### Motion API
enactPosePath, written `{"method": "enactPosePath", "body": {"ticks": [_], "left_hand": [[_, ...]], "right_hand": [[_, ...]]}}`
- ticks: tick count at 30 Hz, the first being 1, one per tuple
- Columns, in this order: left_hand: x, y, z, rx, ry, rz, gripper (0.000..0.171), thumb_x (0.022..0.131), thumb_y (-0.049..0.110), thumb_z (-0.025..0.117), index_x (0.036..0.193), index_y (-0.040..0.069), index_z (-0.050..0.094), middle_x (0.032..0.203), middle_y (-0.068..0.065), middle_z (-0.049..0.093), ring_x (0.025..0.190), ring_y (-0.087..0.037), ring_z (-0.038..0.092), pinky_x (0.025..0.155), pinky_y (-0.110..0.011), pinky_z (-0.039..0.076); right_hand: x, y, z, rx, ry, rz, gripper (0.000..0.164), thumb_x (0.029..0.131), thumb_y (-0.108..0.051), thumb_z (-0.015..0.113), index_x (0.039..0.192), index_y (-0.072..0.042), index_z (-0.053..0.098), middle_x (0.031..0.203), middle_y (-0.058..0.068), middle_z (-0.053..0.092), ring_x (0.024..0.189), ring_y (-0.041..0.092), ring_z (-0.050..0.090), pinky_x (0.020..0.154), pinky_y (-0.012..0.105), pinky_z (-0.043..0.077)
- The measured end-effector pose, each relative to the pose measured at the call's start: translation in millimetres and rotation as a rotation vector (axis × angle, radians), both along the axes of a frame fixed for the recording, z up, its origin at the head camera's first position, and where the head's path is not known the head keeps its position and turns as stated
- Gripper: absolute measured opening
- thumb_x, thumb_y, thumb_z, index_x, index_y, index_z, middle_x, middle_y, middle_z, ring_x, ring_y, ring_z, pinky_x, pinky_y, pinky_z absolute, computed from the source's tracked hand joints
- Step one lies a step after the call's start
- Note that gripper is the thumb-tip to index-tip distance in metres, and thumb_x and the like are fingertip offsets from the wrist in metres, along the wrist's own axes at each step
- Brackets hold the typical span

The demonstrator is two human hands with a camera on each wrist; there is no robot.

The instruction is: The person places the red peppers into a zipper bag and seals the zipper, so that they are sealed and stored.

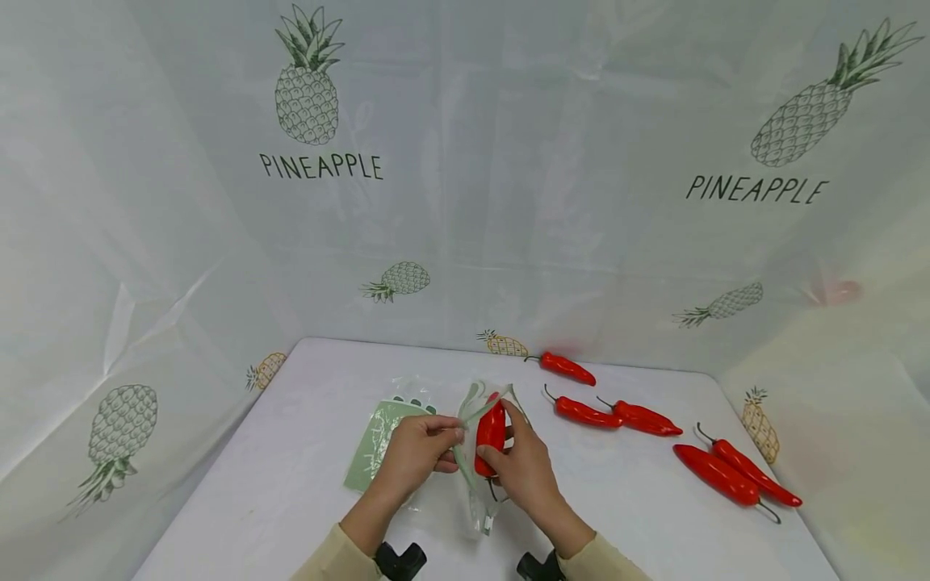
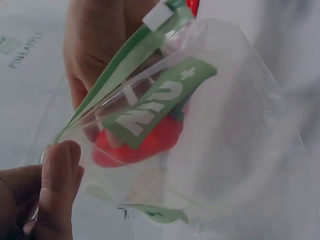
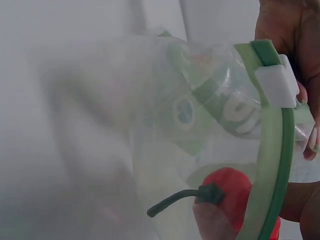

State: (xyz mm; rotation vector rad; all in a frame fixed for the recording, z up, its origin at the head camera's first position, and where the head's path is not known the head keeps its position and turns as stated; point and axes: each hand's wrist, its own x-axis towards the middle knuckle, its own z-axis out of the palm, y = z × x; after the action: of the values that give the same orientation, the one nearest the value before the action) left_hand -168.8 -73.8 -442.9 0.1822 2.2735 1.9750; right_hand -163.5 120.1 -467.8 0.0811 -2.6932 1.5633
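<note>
My left hand [image 1: 416,453] pinches the green-edged rim of a clear zip bag [image 1: 475,508] between thumb and fingers. My right hand [image 1: 529,468] grips a red chili pepper [image 1: 490,436] at the bag's mouth, its stem end toward me. In the left wrist view, part of the pepper [image 2: 150,147] shows through the film behind a green printed label [image 2: 160,102]. A white slider [image 3: 277,85] sits at one end of the green zip strip in the right wrist view. There the pepper's dark stem [image 3: 175,200] shows through the film.
Left of the bag lies a green printed packet [image 1: 381,440] in clear plastic, partly behind my left hand. Several red chili peppers lie along the right of the white table [image 1: 596,500], one [image 1: 567,368] near the back edge. A pineapple-print curtain [image 1: 508,202] hangs behind.
</note>
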Motion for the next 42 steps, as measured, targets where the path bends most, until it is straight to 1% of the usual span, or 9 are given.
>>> {"method": "enactPosePath", "body": {"ticks": [3,7,17,22,27,33,37,40,42], "left_hand": [[-1.3,0,-1.1,0.022,-0.029,-0.033,0.029,0.099,0.014,0.074,0.121,-0.005,0.075,0.102,-0.017,0.078,0.067,-0.017,0.074,0.067,-0.033,0.068],[-3.5,1,-3.3,0.086,-0.069,-0.045,0.030,0.098,0.013,0.075,0.122,-0.006,0.074,0.105,-0.017,0.078,0.068,-0.016,0.075,0.069,-0.034,0.068],[-9.9,0,-8.9,0.143,-0.059,-0.043,0.035,0.099,0.016,0.076,0.125,-0.007,0.073,0.109,-0.018,0.077,0.080,-0.019,0.078,0.071,-0.034,0.068],[-12.2,-2,-13.3,0.146,-0.050,-0.031,0.035,0.099,0.016,0.075,0.125,-0.007,0.073,0.107,-0.018,0.078,0.078,-0.017,0.078,0.069,-0.032,0.068],[-14.1,0,-17.1,0.140,-0.052,-0.010,0.033,0.098,0.015,0.076,0.122,-0.007,0.074,0.103,-0.018,0.079,0.076,-0.016,0.077,0.067,-0.030,0.067],[-13.7,3,-20.1,0.148,-0.074,-0.010,0.034,0.098,0.016,0.077,0.122,-0.008,0.074,0.099,-0.020,0.079,0.075,-0.015,0.077,0.067,-0.031,0.067],[-13.2,3,-21.4,0.170,-0.089,-0.019,0.036,0.098,0.015,0.077,0.123,-0.010,0.072,0.101,-0.025,0.078,0.073,-0.014,0.076,0.067,-0.032,0.068],[-13.4,2,-22.2,0.183,-0.098,-0.027,0.037,0.098,0.014,0.076,0.125,-0.011,0.070,0.102,-0.025,0.077,0.073,-0.013,0.076,0.068,-0.032,0.068],[-13.8,2,-22.9,0.193,-0.109,-0.031,0.037,0.099,0.013,0.075,0.126,-0.012,0.069,0.103,-0.026,0.077,0.073,-0.013,0.076,0.068,-0.031,0.067]], "right_hand": [[-2.5,1,-2.8,0.010,-0.007,0.000,0.091,0.088,-0.015,0.087,0.162,-0.007,0.034,0.120,0.019,0.062,0.088,0.023,0.067,0.055,0.031,0.065],[-5.0,1,-6.6,0.032,-0.008,0.004,0.090,0.088,-0.015,0.086,0.161,-0.005,0.035,0.119,0.019,0.063,0.085,0.020,0.068,0.056,0.028,0.064],[-5.7,-1,-7.0,0.029,-0.006,0.005,0.084,0.091,-0.019,0.084,0.161,-0.008,0.038,0.125,0.023,0.064,0.088,0.018,0.073,0.056,0.026,0.063],[-5.3,0,-7.4,0.043,0.060,-0.009,0.072,0.094,-0.019,0.081,0.155,-0.006,0.047,0.121,0.019,0.069,0.088,0.018,0.073,0.063,0.025,0.063],[-5.2,6,-5.9,0.055,0.155,-0.038,0.052,0.097,-0.021,0.078,0.144,-0.008,0.062,0.113,0.010,0.073,0.098,0.019,0.073,0.074,0.023,0.062],[-7.4,23,-1.2,0.047,0.238,-0.075,0.032,0.099,-0.021,0.077,0.129,-0.011,0.074,0.106,0.000,0.077,0.091,0.016,0.073,0.074,0.021,0.061],[-13.1,43,3.6,0.062,0.241,-0.129,0.026,0.099,-0.019,0.077,0.125,-0.013,0.076,0.109,0.000,0.079,0.095,0.018,0.073,0.075,0.018,0.060],[-19.8,63,5.3,0.116,0.246,-0.173,0.025,0.099,-0.019,0.076,0.123,-0.013,0.078,0.111,0.001,0.080,0.101,0.021,0.072,0.076,0.017,0.059],[-24.8,76,5.8,0.154,0.251,-0.189,0.025,0.100,-0.019,0.075,0.123,-0.011,0.078,0.111,0.004,0.080,0.101,0.024,0.073,0.075,0.020,0.060]]}}
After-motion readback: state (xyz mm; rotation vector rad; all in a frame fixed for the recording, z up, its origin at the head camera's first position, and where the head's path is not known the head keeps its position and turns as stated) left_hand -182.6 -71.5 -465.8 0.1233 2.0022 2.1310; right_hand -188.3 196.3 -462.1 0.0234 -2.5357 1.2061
